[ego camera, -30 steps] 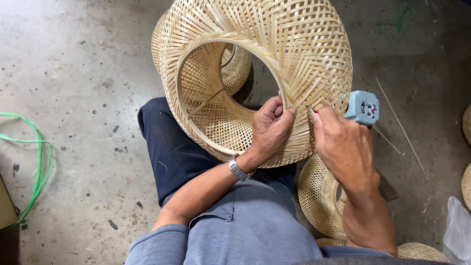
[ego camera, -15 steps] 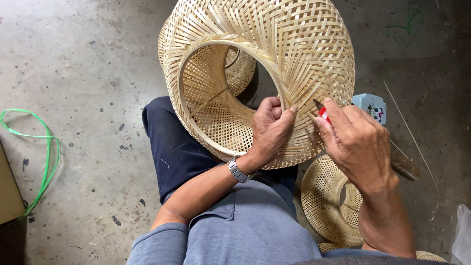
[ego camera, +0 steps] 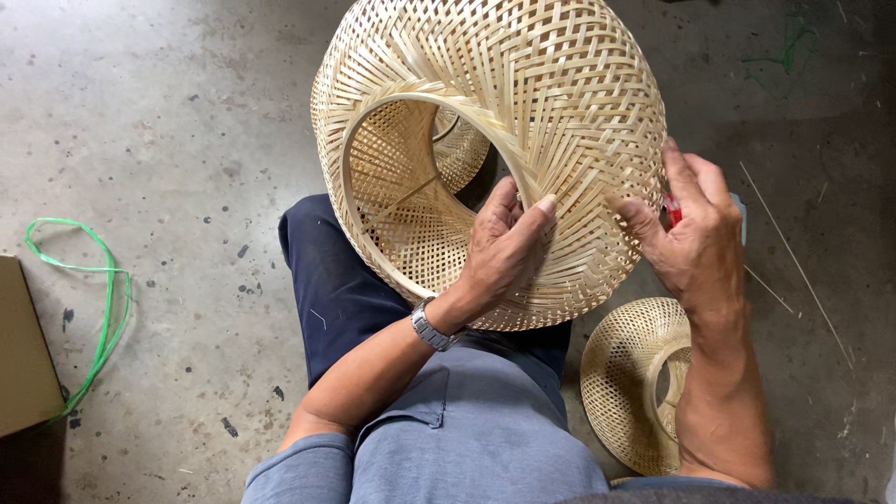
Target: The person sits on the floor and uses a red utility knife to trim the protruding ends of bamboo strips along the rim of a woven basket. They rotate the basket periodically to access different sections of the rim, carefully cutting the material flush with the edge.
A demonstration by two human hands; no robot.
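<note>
Your left hand (ego camera: 499,257) is gripping the rim of the woven bamboo shade (ego camera: 495,149) resting on your lap. Your right hand (ego camera: 695,243) is pressing its weave while clasping a red-tipped tool (ego camera: 671,211).

Basket (ego camera: 523,103): top cut off by upper edge. A second woven piece shows only through its opening. Right hand (ego camera: 695,238) covers most of a red-and-blue tool (ego camera: 672,211); kind unclear. Small basket (ego camera: 627,373): right part behind the forearm. Cardboard box (ego camera: 23,350): cut by left edge.
</note>
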